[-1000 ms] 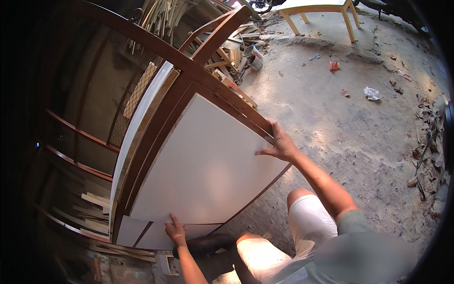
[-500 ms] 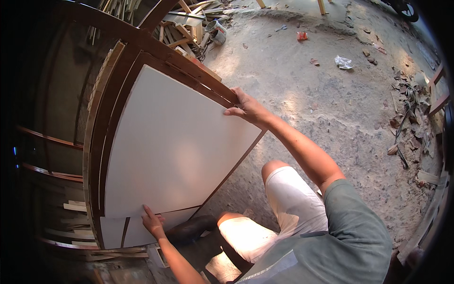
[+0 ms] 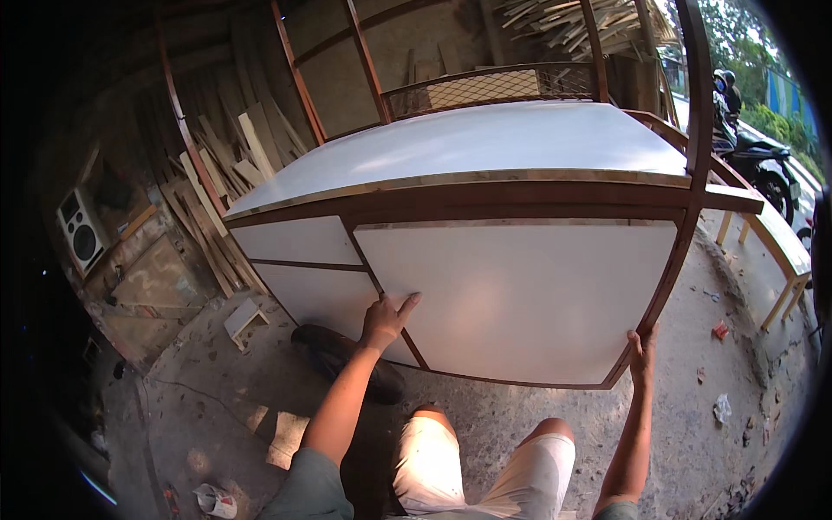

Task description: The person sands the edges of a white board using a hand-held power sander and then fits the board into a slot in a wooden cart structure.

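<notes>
A large white panel (image 3: pixel 520 299) fills the right bay of a brown-framed cart front. My left hand (image 3: pixel 381 322) rests at the panel's left edge, over the brown divider (image 3: pixel 362 251), with thumb and fingers spread apart. At the lower right corner my right hand (image 3: pixel 641 351) is closed round the brown side rail (image 3: pixel 666 299), its fingers partly hidden behind the edge. Smaller white panels (image 3: pixel 299 241) fill the left bay. A thin gap line runs along the top of the large panel.
Above lies the cart's white top (image 3: pixel 485 139), with upright posts. A dark wheel (image 3: pixel 386 381) stands under the left bay. A small stool (image 3: pixel 246 322), a speaker (image 3: pixel 82 234) and leaning planks (image 3: pixel 208 199) are at left. A wooden bench (image 3: pixel 780 238) and motorcycle (image 3: pixel 763 169) stand at right.
The view has swung from the cart's right end to face its front. My right hand has moved down the right side to the lower corner; my left stays near the panel's left edge.
</notes>
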A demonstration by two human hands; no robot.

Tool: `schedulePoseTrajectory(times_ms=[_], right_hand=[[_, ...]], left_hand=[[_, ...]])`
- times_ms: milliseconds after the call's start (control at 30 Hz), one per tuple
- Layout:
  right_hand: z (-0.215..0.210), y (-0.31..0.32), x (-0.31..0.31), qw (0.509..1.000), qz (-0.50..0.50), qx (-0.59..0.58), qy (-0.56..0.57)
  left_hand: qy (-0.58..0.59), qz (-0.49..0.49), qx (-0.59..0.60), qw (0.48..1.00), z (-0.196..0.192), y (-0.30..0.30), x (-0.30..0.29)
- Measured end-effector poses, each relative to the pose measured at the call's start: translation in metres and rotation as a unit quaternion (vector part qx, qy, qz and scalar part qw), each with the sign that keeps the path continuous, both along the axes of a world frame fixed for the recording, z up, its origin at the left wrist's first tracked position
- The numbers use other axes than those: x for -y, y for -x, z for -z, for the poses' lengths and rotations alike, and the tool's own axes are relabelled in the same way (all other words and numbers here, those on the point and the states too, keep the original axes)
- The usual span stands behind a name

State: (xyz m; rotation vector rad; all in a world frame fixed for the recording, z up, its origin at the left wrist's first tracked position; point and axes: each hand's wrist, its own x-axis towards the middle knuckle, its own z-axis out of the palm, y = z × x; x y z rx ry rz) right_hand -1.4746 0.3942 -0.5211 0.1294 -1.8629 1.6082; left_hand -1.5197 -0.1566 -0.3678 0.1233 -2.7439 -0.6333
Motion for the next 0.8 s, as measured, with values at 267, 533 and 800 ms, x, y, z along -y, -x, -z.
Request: schedulePoseTrajectory(times_ms=[267, 533, 800], right_hand=[[0.003, 0.001, -0.006, 0.997, 0.040, 0.024, -0.053], [0.017, 0.009, -0.017, 0.998, 0.018, 0.040, -0.033], [0.012, 0.002, -0.014, 0.997, -0.023, 0.070, -0.019]], left_hand=[[-0.035, 0.037, -0.083, 0.995, 0.005, -0.019, 0.016], [-0.007, 0.108, -0.236, 0.966, 0.018, -0.005, 0.040], [-0.018, 0.144, -0.282, 0.948, 0.031, 0.002, 0.052]])
